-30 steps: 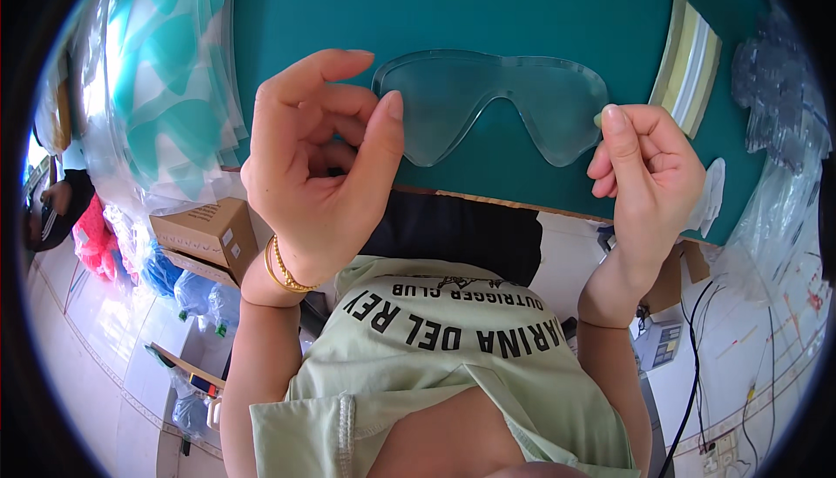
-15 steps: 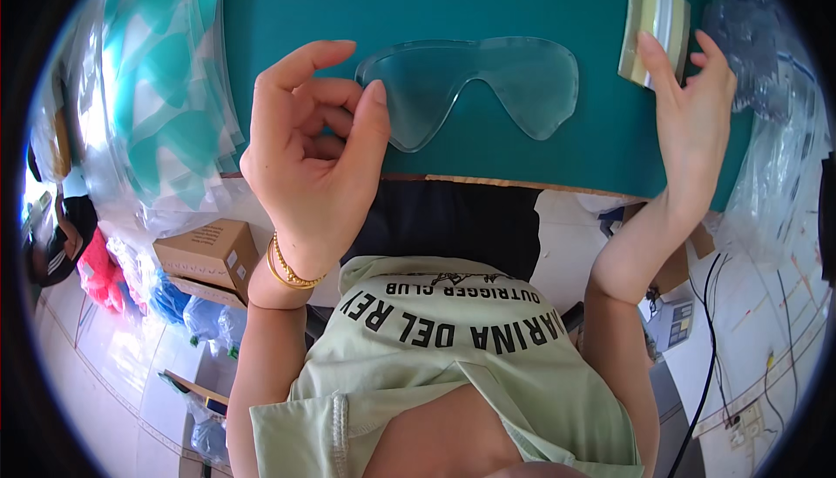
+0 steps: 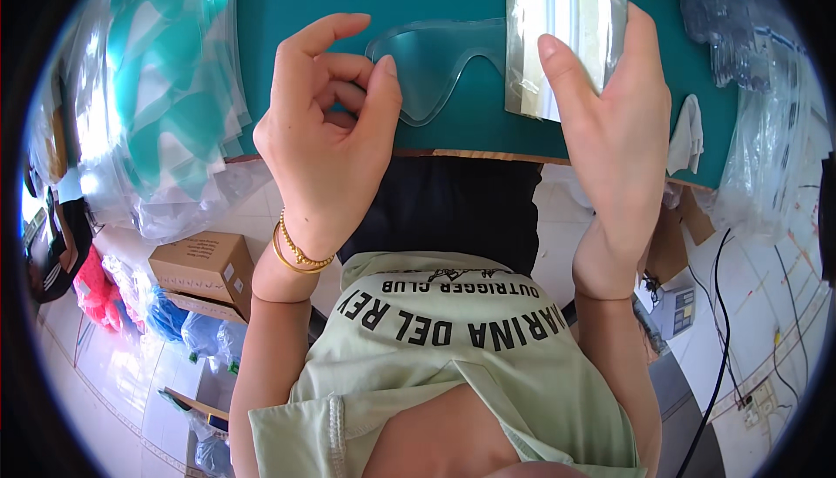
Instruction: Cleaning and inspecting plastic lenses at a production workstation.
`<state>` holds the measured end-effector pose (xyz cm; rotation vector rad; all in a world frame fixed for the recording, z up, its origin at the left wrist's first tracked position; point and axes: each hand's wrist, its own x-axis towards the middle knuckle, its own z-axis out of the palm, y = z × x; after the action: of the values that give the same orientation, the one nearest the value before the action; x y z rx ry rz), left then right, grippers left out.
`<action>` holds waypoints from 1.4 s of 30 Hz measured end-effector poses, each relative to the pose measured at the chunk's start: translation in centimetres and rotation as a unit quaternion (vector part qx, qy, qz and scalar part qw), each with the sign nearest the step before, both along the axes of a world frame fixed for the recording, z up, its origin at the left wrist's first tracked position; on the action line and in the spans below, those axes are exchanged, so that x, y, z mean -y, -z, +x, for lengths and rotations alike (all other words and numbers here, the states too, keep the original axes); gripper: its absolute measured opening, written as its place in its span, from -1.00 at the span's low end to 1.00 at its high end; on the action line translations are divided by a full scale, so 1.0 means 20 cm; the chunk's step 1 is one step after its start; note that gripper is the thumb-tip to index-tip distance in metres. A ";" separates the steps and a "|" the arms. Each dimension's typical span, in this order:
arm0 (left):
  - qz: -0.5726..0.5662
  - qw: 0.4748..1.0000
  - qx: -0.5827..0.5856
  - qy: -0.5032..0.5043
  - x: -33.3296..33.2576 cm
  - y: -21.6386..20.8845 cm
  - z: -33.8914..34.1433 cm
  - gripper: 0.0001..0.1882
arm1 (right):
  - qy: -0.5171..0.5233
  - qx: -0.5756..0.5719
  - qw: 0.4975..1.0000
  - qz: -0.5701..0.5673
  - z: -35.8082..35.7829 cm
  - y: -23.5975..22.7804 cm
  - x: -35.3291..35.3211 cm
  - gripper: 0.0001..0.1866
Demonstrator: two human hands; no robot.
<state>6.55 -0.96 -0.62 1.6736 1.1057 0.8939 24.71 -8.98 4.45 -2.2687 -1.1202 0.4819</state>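
Note:
A clear, pale lens sheet (image 3: 422, 86), shaped like a goggle visor, lies flat on the green table. My left hand (image 3: 335, 104) is at its left end. The index finger is raised, the other fingers curl loosely, and the thumb tip overlaps the lens edge; I see nothing gripped there. Held in my right hand (image 3: 614, 121) is a glossy rectangular pad (image 3: 566, 8) with whitish and yellowish stripes. My thumb lies across its front and my fingers are at its right side. The pad covers the right part of the lens.
Clear sheets with teal shapes (image 3: 165, 86) are stacked at the left. At the right lie clear plastic pieces (image 3: 727, 25), a clear bag (image 3: 762, 156) and a white cloth (image 3: 688, 134). Below the table's near edge (image 3: 479, 155) stands a cardboard box (image 3: 200, 269); a black cable (image 3: 723, 304) hangs right.
My right hand has picked up the striped pad from the right side of the table and brought it left over the lens. My left hand keeps its pose beside the lens.

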 end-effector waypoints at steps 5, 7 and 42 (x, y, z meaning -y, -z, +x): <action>-0.012 1.000 0.000 -0.008 0.01 0.00 0.00 -0.66 | 0.002 0.067 0.997 -0.031 0.04 -0.03 0.06 -0.56; -0.010 1.000 -0.004 -0.007 0.00 -0.01 0.00 -0.66 | 0.003 0.104 0.994 -0.028 0.06 -0.03 0.10 -0.57; -0.080 0.996 0.018 0.025 0.00 -0.08 -0.04 -0.47 | -0.129 -0.045 0.989 0.053 -0.12 0.07 -0.14 -0.62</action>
<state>5.81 -0.89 0.96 1.5420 1.0771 0.7802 22.41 -6.15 3.05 -2.0003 -1.3667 0.6043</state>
